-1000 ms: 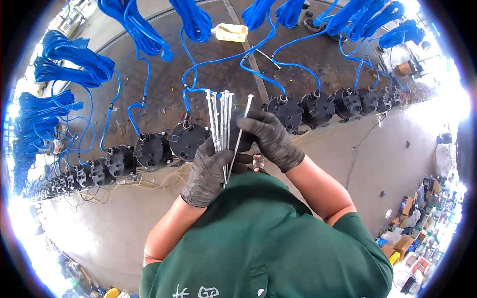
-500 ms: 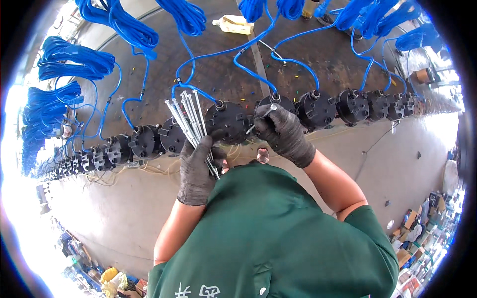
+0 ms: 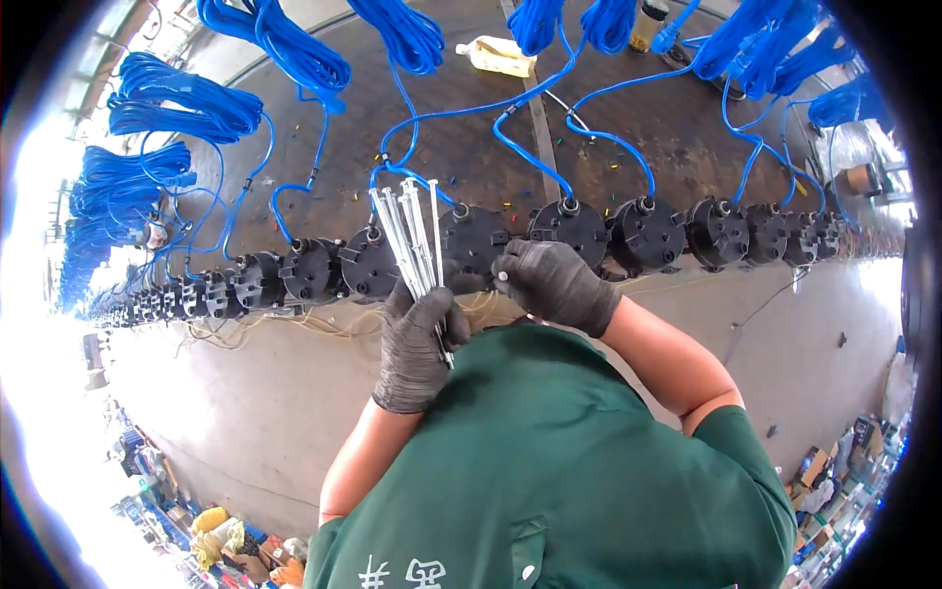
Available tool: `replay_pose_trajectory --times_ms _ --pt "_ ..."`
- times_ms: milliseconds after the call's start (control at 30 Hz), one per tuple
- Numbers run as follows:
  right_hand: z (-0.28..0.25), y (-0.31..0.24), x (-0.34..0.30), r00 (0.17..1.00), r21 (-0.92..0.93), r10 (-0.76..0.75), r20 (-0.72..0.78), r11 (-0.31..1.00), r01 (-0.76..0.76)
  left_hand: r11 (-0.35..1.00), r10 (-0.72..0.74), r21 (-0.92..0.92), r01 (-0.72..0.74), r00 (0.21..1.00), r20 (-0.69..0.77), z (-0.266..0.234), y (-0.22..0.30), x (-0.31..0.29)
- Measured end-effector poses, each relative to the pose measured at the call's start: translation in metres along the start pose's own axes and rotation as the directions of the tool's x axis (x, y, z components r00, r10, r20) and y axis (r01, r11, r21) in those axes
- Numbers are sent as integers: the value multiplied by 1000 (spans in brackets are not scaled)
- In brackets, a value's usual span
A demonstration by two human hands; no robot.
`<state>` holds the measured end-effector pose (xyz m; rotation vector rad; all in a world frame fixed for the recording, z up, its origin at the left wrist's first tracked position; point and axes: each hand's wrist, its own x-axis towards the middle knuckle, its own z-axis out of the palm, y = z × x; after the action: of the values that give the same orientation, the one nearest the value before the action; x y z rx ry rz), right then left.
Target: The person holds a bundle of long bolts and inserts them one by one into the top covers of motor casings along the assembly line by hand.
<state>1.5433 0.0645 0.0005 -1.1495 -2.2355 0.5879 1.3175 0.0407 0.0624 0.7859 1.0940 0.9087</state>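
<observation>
My left hand (image 3: 417, 344), in a dark grey glove, is closed around a bundle of long silvery bolts (image 3: 412, 236). Their heads fan out up and away from me, and the lower ends stick out below the fist. My right hand (image 3: 557, 285), gloved the same way, pinches a single bolt (image 3: 503, 276); its round end shows at the fingertips and the rest is hidden. Just beyond both hands stands a black round housing (image 3: 473, 239), partly covered by them. Another black housing (image 3: 569, 232) is right behind my right hand.
Black housings line the table's near edge on both sides, joined to blue cables (image 3: 530, 152). Coiled blue cable bundles (image 3: 294, 49) lie on the dark tabletop (image 3: 471, 128). A yellowish bottle (image 3: 498, 57) lies at the back. Thin pale wires (image 3: 245, 332) hang below the edge. Boxes (image 3: 814, 466) sit on the floor.
The whole view has shifted a little, so the table appears lower and further right. My right hand has drawn back toward me from the housing, its bolt turned end-on. My left hand keeps the bundle.
</observation>
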Motion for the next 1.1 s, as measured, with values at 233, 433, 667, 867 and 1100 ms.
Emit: replay_pose_trajectory --times_ms 233,433,667,867,1100 --pt "-13 -8 6 971 512 207 -118 851 -119 993 -38 113 35 999 18 15 13 -2" --pt "-42 -18 28 853 909 387 351 76 -409 959 -119 263 107 992 32 25 17 1" --pt "-38 -17 26 916 895 257 309 248 -371 938 -190 305 163 980 59 30 20 9" --pt "-32 -14 24 935 930 224 274 188 -317 971 -185 180 159 972 144 30 17 10" --pt "-33 -19 20 847 922 394 358 -8 -386 980 -141 167 105 965 223 23 18 7"
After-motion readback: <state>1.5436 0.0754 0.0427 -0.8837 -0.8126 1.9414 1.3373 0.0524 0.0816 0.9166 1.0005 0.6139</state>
